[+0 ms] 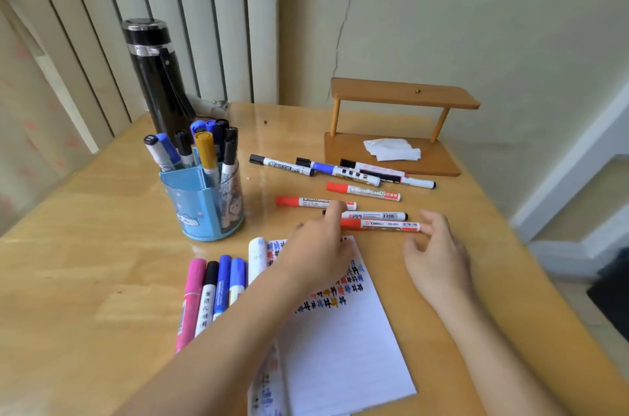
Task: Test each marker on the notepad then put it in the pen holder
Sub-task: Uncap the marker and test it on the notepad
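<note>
Currently: pick-up of the next marker for test, as I judge it. Target is the red marker (384, 225), flat on the table (85, 245) just beyond the far edge of the notepad (340, 347), nearer the table's right edge than its left. Its long axis runs left-right, roughly parallel to the table's near edge, with the red cap at the left end and the tail at the right

Left hand (313, 249): extends over the notepad's far edge, index finger stretched out to the cap end. The back of the hand faces the camera and the view is blurred there, so I cannot tell whether it pinches the cap or only touches it. The finger also overlaps the black-capped marker (374, 214) lying parallel just behind

Right hand (437, 255): fingers spread and relaxed, 1 fingertip at the tail end, thumb apart from the barrel. It holds nothing

Key relation: the marker lies crosswise between the 2 hands, 1 at each end. Judgement: this suits a pull-apart uncapping, then a stroke on the blank near part of the page

Pen holder (183, 191): upright, left of the notepad toward the far-left corner, well apart from the target, several markers already in it. 4 markers (214, 293) lie side by side just left of the notepad
</note>
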